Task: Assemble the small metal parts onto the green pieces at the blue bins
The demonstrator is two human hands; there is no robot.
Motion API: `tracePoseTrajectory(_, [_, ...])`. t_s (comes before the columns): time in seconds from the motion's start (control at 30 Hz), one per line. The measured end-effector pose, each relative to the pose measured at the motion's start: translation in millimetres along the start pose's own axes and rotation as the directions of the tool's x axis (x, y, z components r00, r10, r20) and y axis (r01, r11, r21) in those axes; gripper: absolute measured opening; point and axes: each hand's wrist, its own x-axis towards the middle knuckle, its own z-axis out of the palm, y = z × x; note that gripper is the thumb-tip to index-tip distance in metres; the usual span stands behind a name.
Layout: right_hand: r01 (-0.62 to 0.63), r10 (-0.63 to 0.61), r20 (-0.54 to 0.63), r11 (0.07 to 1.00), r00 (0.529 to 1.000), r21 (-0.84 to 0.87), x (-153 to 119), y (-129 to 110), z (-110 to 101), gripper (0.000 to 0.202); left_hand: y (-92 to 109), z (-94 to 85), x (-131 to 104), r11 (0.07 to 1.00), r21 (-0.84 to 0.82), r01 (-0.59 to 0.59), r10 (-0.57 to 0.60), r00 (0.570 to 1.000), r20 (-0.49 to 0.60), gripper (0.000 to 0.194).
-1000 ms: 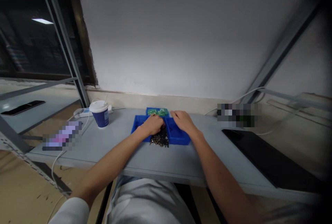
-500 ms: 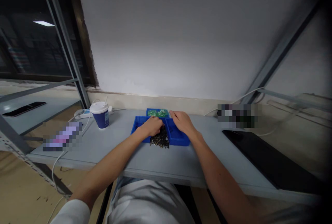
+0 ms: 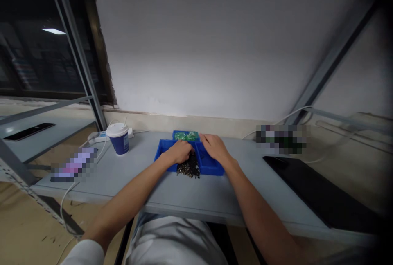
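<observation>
My left hand [image 3: 181, 151] is closed, its fingers curled down at a pile of small dark and brassy metal pieces [image 3: 188, 169], too small to name. The pile spills toward me from a blue plastic bin [image 3: 160, 153]. My right hand [image 3: 215, 147] reaches over another blue bin [image 3: 212, 170] on the right, fingers bent together near its far left side. Whatever sits between the fingertips of either hand is hidden. Behind the hands, a smaller blue bin [image 3: 177, 133] contains green packets [image 3: 188, 135].
A lidded paper cup [image 3: 119, 140] and a white power strip [image 3: 97, 135] stand left on the grey table [image 3: 190, 195]. A blurred-out phone-like object [image 3: 75, 162] lies nearer. At right lies a black flat panel [image 3: 319, 193]. White cables trail along both sides; a wall rises behind.
The whole view has shifted slightly. My left hand has edged a little, still at the metal pieces. The right hand's fingers have moved slightly left over the bin.
</observation>
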Motion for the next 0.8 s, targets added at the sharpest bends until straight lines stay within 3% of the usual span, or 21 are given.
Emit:
tracePoseTrajectory(0.17, [0.068,-0.068,0.009,0.998,0.998,0.004,0,3,7,0.034,-11,-15.4,-2,0.981,-0.188,0.054,-0.078,0.989,-0.124,0.031])
tracePoseTrajectory(0.37, [0.248,-0.254,0.064,0.964,0.965,0.094,-3,-4,12,0.012,-24,-32.3,-12,0.912,-0.406,0.061,-0.182,0.946,-0.267,0.025])
tracePoseTrajectory(0.57, [0.259,-0.262,0.028,0.961,0.965,0.093,-4,-11,13,0.018,-23,-29.8,-22,0.813,-0.582,0.007,-0.188,0.950,-0.251,0.025])
tracePoseTrajectory(0.8, [0.259,-0.261,-0.002,0.956,0.965,0.136,-2,-6,17,0.019,-21,-27.0,-25,0.782,-0.622,-0.025,-0.177,0.949,-0.260,0.023])
